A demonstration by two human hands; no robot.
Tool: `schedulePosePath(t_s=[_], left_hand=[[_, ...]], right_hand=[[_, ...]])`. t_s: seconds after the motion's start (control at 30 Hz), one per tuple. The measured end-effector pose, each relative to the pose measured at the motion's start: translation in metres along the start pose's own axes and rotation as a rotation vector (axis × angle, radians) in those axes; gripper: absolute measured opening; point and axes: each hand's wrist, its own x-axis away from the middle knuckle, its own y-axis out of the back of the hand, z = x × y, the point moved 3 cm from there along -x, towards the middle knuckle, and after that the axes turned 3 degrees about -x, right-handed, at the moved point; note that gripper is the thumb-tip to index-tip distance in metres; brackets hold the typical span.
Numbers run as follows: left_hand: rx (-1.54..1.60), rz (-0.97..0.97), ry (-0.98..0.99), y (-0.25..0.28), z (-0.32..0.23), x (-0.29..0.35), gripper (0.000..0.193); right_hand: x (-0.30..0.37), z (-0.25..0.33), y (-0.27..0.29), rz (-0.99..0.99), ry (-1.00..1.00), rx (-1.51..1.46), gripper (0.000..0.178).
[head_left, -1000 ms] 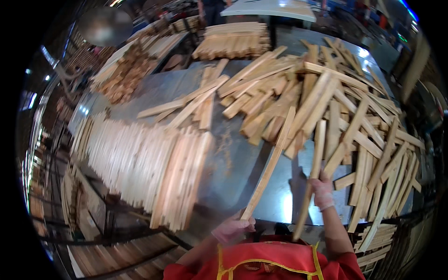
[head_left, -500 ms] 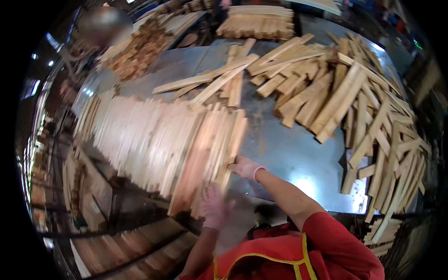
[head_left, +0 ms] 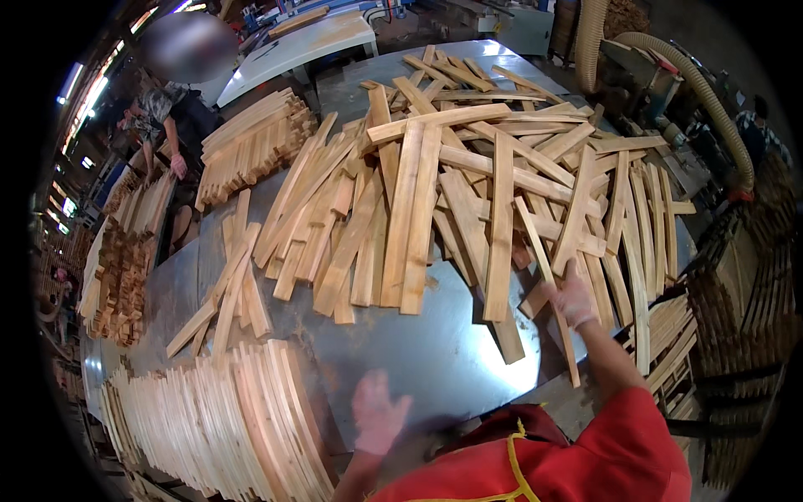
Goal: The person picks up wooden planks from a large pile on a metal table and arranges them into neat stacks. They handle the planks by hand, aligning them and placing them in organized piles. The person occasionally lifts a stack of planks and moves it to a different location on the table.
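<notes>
My right hand (head_left: 573, 299), in a pale pinkish glove, is at the near right edge of a loose pile of wooden slats (head_left: 422, 226). Its thumb and fingers close around a narrow slat (head_left: 566, 347) that slants toward me past the table edge. Gloved alike, my left hand (head_left: 378, 412) hovers over the metal table (head_left: 435, 368) with fingers apart and nothing in it, somewhat blurred. Just left of that hand, a tight row of slats (head_left: 196, 410) stands side by side along the table's near left part.
Several slats lie crossed (head_left: 222, 293) between the row and the pile. A neat stack of slats (head_left: 255, 138) sits at the far left, near another person (head_left: 171, 125). Beyond are a white-topped table (head_left: 309, 42) and a ribbed hose (head_left: 707, 79). More slats stand low at right (head_left: 665, 335).
My view has swung right. My right hand has left the row's end and reached to a slat in the pile. My left hand has come away from the row's near ends.
</notes>
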Motion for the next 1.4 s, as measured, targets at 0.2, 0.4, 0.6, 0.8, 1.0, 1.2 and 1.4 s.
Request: schedulePosePath(t_s=[0.2,0.4,0.6,0.8,1.0,1.2,1.4], left_hand=[[0.168,0.207,-0.233,-0.04,-0.124,-0.092,0.083],[0.325,0.411,-0.135,-0.04,-0.149,-0.085,0.083],[0.272,0.271,-0.031,-0.014,-0.088,-0.027,0.078],[0.486,0.1,0.358,-0.029,0.052,0.138,0.064],[0.643,0.171,0.682,-0.072,0.141,0.349,0.065],[1.405,-0.35,1.183,-0.091,0.206,0.39,0.039],[2.162,-0.963,1.169,-0.117,0.228,0.342,0.024]], right_hand=[[0.03,0.007,-0.029,0.179,-0.261,-0.535,0.113],[-0.08,0.11,-0.021,-0.107,0.033,-0.21,0.109],[-0.126,0.142,-0.062,0.164,-0.13,-0.157,0.101],[0.056,0.205,-0.069,0.563,-0.037,-0.946,0.091],[0.231,0.301,-0.187,1.303,-0.195,-1.126,0.081],[0.314,0.388,-0.273,1.508,-0.084,-0.54,0.061],[0.328,0.413,-0.257,1.444,0.111,-0.351,0.045]])
